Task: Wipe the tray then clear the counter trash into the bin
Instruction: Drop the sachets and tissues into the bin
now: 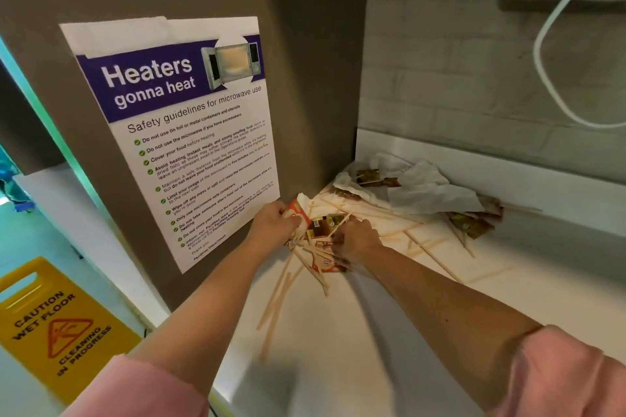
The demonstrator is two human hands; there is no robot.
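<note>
Trash lies heaped in the corner of the white counter (372, 332): small brown and red sachets (320, 225), wooden stir sticks (281, 294) and a crumpled white napkin (430, 189). My left hand (274, 223) grips a red and white sachet at the pile's left edge. My right hand (355, 240) grips a bunch of sachets and sticks just beside it. More brown sachets (471, 223) lie farther right under the napkin. No tray or bin is in view.
A brown wall panel with a microwave safety poster (179, 132) stands directly left of the pile. A tiled wall with a white cable (548, 71) runs behind the counter. A yellow wet-floor sign (57, 325) stands on the floor at lower left.
</note>
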